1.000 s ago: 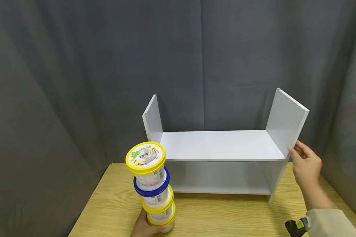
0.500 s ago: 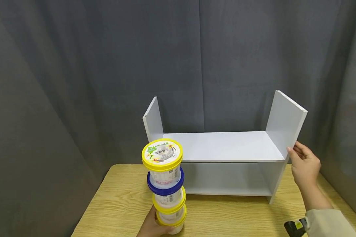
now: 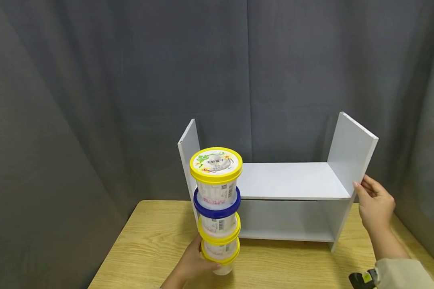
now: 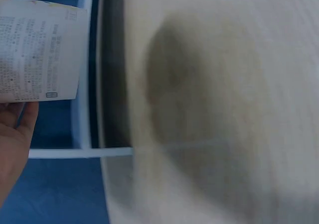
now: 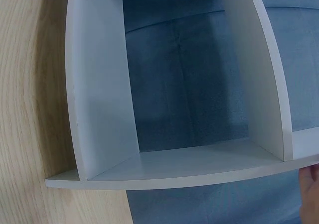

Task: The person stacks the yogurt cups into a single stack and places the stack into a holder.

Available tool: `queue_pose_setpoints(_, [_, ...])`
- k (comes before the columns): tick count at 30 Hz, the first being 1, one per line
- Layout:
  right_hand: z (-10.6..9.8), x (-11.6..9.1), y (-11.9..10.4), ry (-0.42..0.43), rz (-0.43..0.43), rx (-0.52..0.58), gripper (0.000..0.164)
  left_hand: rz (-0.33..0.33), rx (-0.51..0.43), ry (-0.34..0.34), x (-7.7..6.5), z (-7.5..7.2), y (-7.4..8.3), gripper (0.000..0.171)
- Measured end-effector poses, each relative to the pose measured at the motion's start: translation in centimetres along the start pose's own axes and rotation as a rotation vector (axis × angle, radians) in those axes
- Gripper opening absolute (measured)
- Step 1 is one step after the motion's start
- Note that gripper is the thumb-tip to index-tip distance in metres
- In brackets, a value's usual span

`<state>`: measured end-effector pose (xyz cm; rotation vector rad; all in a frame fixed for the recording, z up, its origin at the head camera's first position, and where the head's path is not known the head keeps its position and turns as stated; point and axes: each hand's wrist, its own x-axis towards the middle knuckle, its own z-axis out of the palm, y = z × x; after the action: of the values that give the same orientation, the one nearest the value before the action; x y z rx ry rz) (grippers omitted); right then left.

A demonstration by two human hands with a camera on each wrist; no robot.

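A stack of several white plastic tubs (image 3: 217,196), with yellow lids and one blue lid, stands in front of the white shelf (image 3: 293,180), hiding part of its left side. My left hand (image 3: 193,259) grips the lowest tub from the left, and the stack looks raised off the table. In the left wrist view, that hand (image 4: 12,144) is at the left edge by a printed tub (image 4: 42,55). My right hand (image 3: 376,204) holds the front edge of the shelf's right panel, thumb in front. The right wrist view shows only part of this hand (image 5: 310,194), by the shelf panel (image 5: 199,180).
The shelf has an upper board and a lower board between two upright side panels. It stands on a wooden table (image 3: 148,241), before a dark grey curtain (image 3: 130,80). A black device (image 3: 361,279) is at my right wrist beside a light sleeve (image 3: 405,273).
My left hand has carried the stack of tubs to the right and upward, nearer the shelf. The right hand stays on the side panel.
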<state>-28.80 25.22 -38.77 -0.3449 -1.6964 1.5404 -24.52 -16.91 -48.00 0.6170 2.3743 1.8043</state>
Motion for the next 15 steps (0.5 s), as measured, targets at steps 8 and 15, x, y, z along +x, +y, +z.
queue_pose_setpoints(8, [0.1, 0.0, 0.3, -0.008, -0.005, -0.002, 0.034, 0.085, -0.040, -0.100, 1.4, 0.3, 4.9, 0.065])
queue_pose_setpoints(15, [0.0, 0.3, 0.5, -0.006, -0.002, -0.024, 0.035, 0.141, -0.054, -0.171, 3.1, 0.6, 7.6, 0.067])
